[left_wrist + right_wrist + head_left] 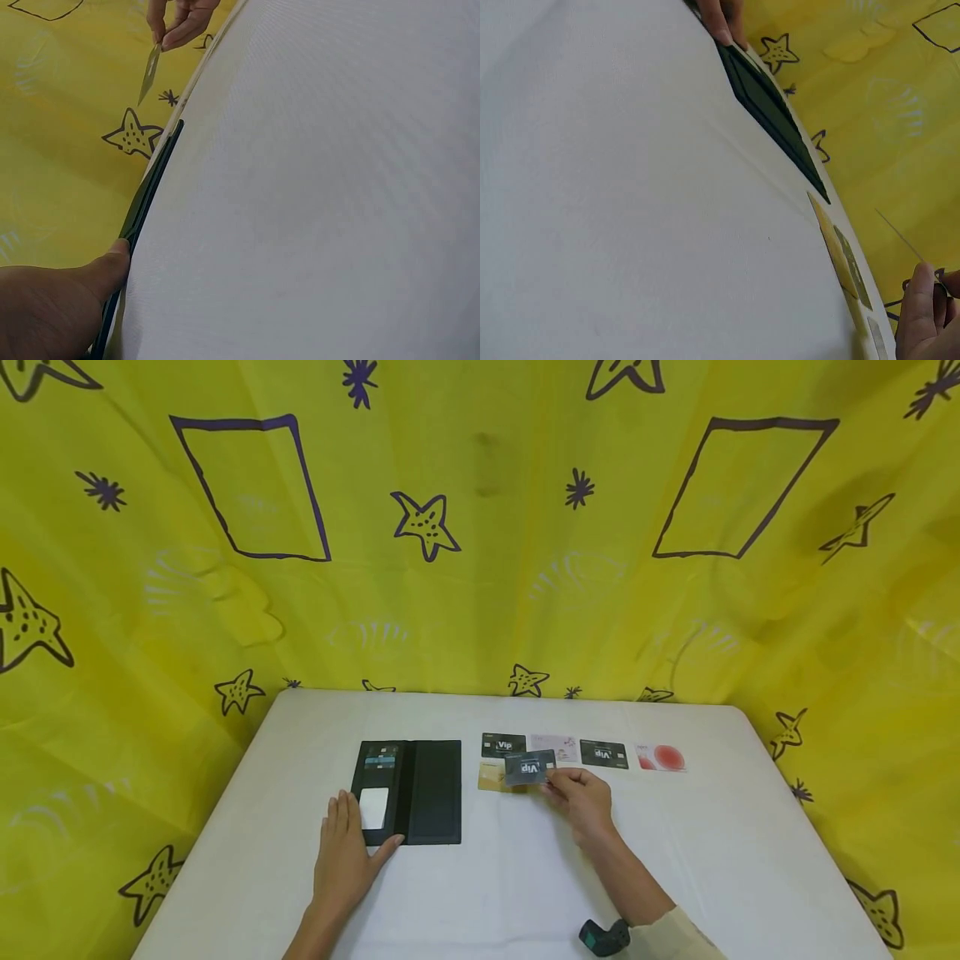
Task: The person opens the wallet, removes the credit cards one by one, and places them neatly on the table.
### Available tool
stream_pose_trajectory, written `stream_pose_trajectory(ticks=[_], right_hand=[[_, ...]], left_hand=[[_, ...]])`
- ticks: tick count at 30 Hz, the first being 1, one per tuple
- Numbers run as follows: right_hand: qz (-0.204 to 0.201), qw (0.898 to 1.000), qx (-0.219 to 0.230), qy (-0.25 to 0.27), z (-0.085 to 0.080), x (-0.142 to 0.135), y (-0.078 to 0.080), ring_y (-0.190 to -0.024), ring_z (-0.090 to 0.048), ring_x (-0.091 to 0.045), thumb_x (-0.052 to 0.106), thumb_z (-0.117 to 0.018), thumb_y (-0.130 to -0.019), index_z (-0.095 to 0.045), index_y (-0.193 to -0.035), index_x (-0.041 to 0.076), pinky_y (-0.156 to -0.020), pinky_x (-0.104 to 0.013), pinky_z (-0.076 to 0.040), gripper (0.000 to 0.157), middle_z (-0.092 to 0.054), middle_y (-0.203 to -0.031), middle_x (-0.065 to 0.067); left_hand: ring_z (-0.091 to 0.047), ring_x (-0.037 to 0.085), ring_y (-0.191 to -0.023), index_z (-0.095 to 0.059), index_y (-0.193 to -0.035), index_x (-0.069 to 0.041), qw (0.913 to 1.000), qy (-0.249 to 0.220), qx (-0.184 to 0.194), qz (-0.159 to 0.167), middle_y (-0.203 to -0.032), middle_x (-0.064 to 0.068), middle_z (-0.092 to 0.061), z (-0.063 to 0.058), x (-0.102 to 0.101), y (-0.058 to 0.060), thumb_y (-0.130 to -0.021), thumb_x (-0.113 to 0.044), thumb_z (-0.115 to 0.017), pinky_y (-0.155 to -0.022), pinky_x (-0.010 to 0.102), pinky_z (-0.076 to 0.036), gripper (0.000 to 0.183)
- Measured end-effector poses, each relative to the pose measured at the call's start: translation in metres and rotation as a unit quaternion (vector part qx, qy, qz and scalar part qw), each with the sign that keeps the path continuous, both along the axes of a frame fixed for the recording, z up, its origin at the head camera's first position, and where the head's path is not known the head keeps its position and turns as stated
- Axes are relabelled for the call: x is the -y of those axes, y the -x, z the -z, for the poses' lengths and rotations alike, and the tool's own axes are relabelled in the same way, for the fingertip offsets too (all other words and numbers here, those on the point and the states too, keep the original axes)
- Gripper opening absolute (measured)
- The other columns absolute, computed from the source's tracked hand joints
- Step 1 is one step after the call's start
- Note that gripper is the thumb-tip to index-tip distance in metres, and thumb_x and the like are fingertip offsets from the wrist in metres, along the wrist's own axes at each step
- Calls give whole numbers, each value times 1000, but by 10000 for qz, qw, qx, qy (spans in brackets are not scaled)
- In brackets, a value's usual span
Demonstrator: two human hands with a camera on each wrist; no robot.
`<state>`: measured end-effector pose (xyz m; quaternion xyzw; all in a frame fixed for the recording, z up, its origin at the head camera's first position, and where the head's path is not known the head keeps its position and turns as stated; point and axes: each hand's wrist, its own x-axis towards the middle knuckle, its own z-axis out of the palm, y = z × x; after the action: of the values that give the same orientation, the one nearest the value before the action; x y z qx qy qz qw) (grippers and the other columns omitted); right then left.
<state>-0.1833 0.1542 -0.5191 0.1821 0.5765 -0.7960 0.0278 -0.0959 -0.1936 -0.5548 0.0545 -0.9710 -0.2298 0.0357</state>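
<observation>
Pinched by its edge in my right hand (pixel 583 803), a dark card (pixel 529 767) marked "Vip" is raised over the cards on the table. Below it lies a gold card (pixel 491 777), partly covered from view. My left hand (pixel 347 853) rests along the lower left of an unfolded black card wallet (pixel 437 793), with fingers at its left edge and thumb at the bottom edge. In the wallet's left panel are a white card (pixel 373 808) and dark and blue card edges (pixel 380 762) in slots. The left wrist view shows the thumb (pixel 112 262) against the wallet's edge.
Behind the held card, a row holds a black "Vip" card (pixel 503 744), a pale patterned card (pixel 553 747), another black card (pixel 603 754) and a white card with a red circle (pixel 662 757). The white table (pixel 750 860) meets a yellow curtain (pixel 480 610) at the back.
</observation>
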Motion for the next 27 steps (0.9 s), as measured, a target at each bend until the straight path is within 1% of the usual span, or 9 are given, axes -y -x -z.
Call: stream_pose_trajectory(ticks=[4, 6, 10, 16, 22, 25, 27], right_hand=[[124, 9999, 56, -31, 1, -9, 0, -75, -75, -13, -10, -65, -97, -66, -98, -9, -82, -31, -62, 2, -69, -94, -12], [145, 9999, 61, -42, 1, -13, 0, -75, -75, -13, -9, -66, -97, -67, -96, -7, -82, -31, -62, 3, -69, -94, -11], [208, 9998, 48, -35, 3, -23, -1, -75, -75, -13, -10, -66, -97, -69, -91, -4, -83, -32, -62, 10, -71, -91, -8], [389, 9990, 107, -184, 9, -44, -2, -73, -76, -14, -12, -65, -97, -67, -91, -4, -81, -33, -62, 10, -71, -89, -6], [224, 9990, 297, -262, 13, -53, 0, -75, -77, -15, -11, -65, -97, -66, -93, -4, -83, -34, -62, 9, -72, -88, -5], [157, 9987, 325, -368, 16, -53, 0, -75, -76, -14, -10, -66, -97, -65, -99, -7, -83, -33, -62, 4, -72, -89, -5], [171, 9982, 326, -468, 18, -52, 0, -75, -76, -13, -9, -67, -97, -62, -104, -11, -83, -33, -62, 9, -72, -90, -5]], left_hand=[[-13, 54, -155, -21, -155, 22, 10000, 19, 20, -18, -165, 39, -17, 0, 1, 0, -91, -45, -80, -124, 64, -15, 110], [-13, 54, -154, -22, -155, 22, 10000, 26, 2, -27, -165, 39, -17, -1, 1, -1, -91, -45, -81, -124, 64, -15, 110], [-13, 53, -155, -22, -155, 22, 10000, 10, -31, -27, -165, 39, -17, 0, 1, -1, -91, -44, -81, -124, 64, -16, 110], [-13, 53, -155, -22, -155, 21, 10000, 11, -46, 15, -166, 38, -17, 1, 0, 1, -91, -46, -80, -124, 63, -15, 110], [-15, 54, -154, -23, -154, 22, 9996, 35, -265, 85, -164, 39, -19, 1, 1, 2, -91, -46, -80, -123, 65, -18, 109], [-16, 54, -154, -23, -154, 23, 9995, 38, -290, 117, -163, 40, -20, 1, 2, 1, -92, -46, -80, -122, 66, -18, 109], [-15, 54, -154, -23, -154, 23, 9996, 26, -262, 130, -164, 40, -20, 2, 2, 0, -92, -46, -79, -122, 66, -18, 109]])
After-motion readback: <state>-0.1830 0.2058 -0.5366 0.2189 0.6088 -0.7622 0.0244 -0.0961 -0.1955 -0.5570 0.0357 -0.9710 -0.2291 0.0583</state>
